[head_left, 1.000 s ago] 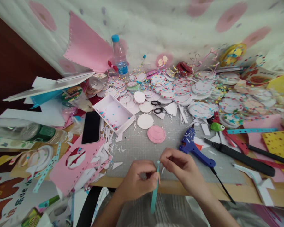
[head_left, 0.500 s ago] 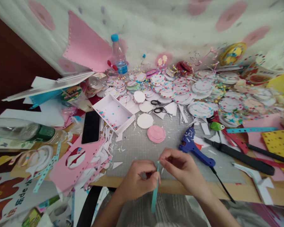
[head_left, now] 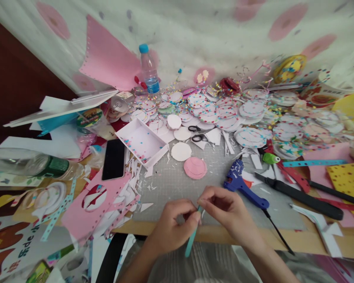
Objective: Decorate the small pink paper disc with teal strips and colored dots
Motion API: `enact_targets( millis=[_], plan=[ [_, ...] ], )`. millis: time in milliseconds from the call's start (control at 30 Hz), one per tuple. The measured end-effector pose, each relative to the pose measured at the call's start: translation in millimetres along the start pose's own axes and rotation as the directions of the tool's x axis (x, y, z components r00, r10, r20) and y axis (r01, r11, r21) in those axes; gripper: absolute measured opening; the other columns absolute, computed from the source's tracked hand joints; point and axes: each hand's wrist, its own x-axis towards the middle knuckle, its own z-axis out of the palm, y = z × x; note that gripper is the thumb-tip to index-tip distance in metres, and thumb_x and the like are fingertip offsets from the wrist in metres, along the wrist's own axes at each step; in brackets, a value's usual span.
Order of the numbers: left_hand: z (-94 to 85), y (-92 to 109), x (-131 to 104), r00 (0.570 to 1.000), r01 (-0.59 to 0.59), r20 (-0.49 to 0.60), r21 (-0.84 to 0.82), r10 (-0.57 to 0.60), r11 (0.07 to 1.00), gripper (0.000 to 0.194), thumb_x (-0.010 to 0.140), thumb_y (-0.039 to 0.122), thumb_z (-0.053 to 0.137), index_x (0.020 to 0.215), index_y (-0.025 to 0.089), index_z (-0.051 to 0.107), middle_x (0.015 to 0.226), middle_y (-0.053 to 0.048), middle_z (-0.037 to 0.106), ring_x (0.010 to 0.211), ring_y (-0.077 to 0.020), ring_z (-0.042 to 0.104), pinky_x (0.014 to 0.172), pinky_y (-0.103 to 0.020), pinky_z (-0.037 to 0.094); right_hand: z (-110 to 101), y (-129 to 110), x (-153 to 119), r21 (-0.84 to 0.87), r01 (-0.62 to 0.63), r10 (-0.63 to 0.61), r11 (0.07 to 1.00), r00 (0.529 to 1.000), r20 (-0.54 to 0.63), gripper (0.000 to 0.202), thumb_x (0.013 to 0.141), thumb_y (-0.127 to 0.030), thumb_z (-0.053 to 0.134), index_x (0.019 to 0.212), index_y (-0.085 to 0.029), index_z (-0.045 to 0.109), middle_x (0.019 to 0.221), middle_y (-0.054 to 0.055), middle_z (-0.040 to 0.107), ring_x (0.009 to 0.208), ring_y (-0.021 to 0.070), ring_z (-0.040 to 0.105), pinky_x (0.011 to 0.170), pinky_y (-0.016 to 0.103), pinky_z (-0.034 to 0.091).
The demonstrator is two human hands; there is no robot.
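Observation:
A narrow teal strip, apparently paper, hangs from my hands over the table's front edge, its lower end above my lap. My left hand pinches it along its length between thumb and fingers. At its top end, the fingertips of my right hand are closed on it. Just beyond my hands lies a pink paper disc with a line drawn on it, and behind that a white paper disc. To the right of my right hand rests a blue glue gun.
A white box with confetti bits, a phone and black scissors lie behind my hands. Decorated discs pile up along the back, near an upright bottle. A black-handled tool lies right; paper scraps surround the grey mat.
The teal strip's lower end has swung slightly left and up. Both hands stay almost in place, still pinching it.

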Motion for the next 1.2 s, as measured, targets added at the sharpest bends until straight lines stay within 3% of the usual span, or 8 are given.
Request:
enact_targets(
  millis=[167, 267, 333, 467, 533, 633, 867, 1200],
  plan=[
    [2.8, 1.3, -2.3, 0.998, 0.012, -0.057, 0.068, -0.008, 0.998, 0.029, 0.088, 0.023, 0.05, 0.059, 0.017, 0.047, 0.059, 0.002, 0.048, 0.06, -0.0112, 0.047, 0.06, -0.023, 0.036, -0.7, 4.2, 1.3, -0.087, 0.035, -0.038, 0.996, 0.999, -0.03, 0.022, 0.08, -0.037, 0.065, 0.07, -0.018, 0.062, 0.061, -0.001, 0.056, 0.057, 0.0117, 0.051, 0.054, 0.023, 0.041],
    [0.3, -3.2, -0.9, 0.997, 0.009, -0.082, 0.092, -0.002, 0.996, 0.031, 0.091, 0.025, 0.047, 0.061, 0.017, 0.049, 0.06, 0.001, 0.051, 0.061, -0.0121, 0.05, 0.062, -0.024, 0.038, -4.1, 9.3, 4.8, -0.276, 0.167, -0.178, 0.947, 0.984, -0.018, 0.021, 0.088, -0.034, 0.056, 0.077, -0.018, 0.062, 0.07, 0.002, 0.06, 0.065, 0.0142, 0.055, 0.059, 0.025, 0.044],
    [-2.8, -7.7, 1.5, 0.996, -0.005, -0.088, 0.191, 0.022, 0.982, 0.032, 0.092, 0.026, 0.046, 0.061, 0.018, 0.048, 0.06, 0.001, 0.051, 0.062, -0.013, 0.051, 0.063, -0.025, 0.038, -9.3, 13.4, 9.9, -0.493, 0.267, -0.309, 0.828, 0.951, -0.003, 0.018, 0.092, -0.029, 0.05, 0.088, -0.017, 0.064, 0.076, 0.004, 0.06, 0.068, 0.015, 0.056, 0.063, 0.026, 0.044],
    [-10.5, -16.7, 9.2, 0.981, -0.137, -0.055, 0.491, 0.187, 0.86, 0.024, 0.092, 0.021, 0.045, 0.069, 0.018, 0.051, 0.072, -0.004, 0.06, 0.076, -0.0188, 0.055, 0.072, -0.032, 0.042, -21.4, 19.1, 27.4, -0.839, 0.365, -0.483, 0.403, 0.864, 0.144, 0.022, 0.094, -0.02, 0.045, 0.105, -0.015, 0.063, 0.082, 0.007, 0.061, 0.072, 0.0178, 0.058, 0.065, 0.029, 0.043],
    [-14.8, -21.0, 14.8, 0.964, -0.214, -0.019, 0.543, 0.266, 0.812, 0.017, 0.09, 0.017, 0.046, 0.075, 0.018, 0.056, 0.093, -0.008, 0.067, 0.093, -0.0224, 0.058, 0.082, -0.037, 0.044, -25.5, 18.7, 37.6, -0.896, 0.38, -0.477, 0.231, 0.846, 0.236, 0.021, 0.094, -0.019, 0.045, 0.102, -0.015, 0.064, 0.082, 0.007, 0.062, 0.076, 0.0201, 0.059, 0.065, 0.03, 0.042],
    [-21.3, -28.3, 25.7, 0.939, -0.317, 0.056, 0.529, 0.34, 0.788, 0.014, 0.089, 0.014, 0.048, 0.081, 0.018, 0.059, 0.121, -0.011, 0.064, 0.116, -0.0248, 0.055, 0.1, -0.043, 0.042, -28.9, 14.4, 50.4, -0.914, 0.393, -0.381, 0.101, 0.864, 0.329, 0.017, 0.093, -0.018, 0.05, 0.09, -0.016, 0.066, 0.081, 0.007, 0.063, 0.079, 0.021, 0.06, 0.065, 0.029, 0.041],
    [-26.4, -37.8, 43.8, 0.935, -0.355, 0.171, 0.45, 0.311, 0.819, 0.016, 0.09, 0.013, 0.047, 0.086, 0.017, 0.062, 0.126, -0.011, 0.064, 0.126, -0.0211, 0.053, 0.107, -0.039, 0.043, -38.0, 6.1, 59.9, -0.901, 0.415, -0.329, 0.125, 0.874, 0.357, 0.019, 0.092, -0.015, 0.05, 0.079, -0.016, 0.064, 0.077, 0.005, 0.061, 0.074, 0.0181, 0.059, 0.064, 0.027, 0.04],
    [-20.9, -34.8, 40.2, 0.962, -0.273, 0.166, 0.511, 0.218, 0.815, 0.017, 0.09, 0.013, 0.048, 0.094, 0.016, 0.064, 0.132, -0.012, 0.06, 0.129, -0.021, 0.051, 0.108, -0.037, 0.042, -48.5, -13.2, 55.6, -0.809, 0.53, -0.47, 0.255, 0.799, 0.375, 0.015, 0.091, -0.014, 0.05, 0.085, -0.015, 0.064, 0.075, 0.005, 0.06, 0.07, 0.0155, 0.057, 0.064, 0.025, 0.042]
  ],
)
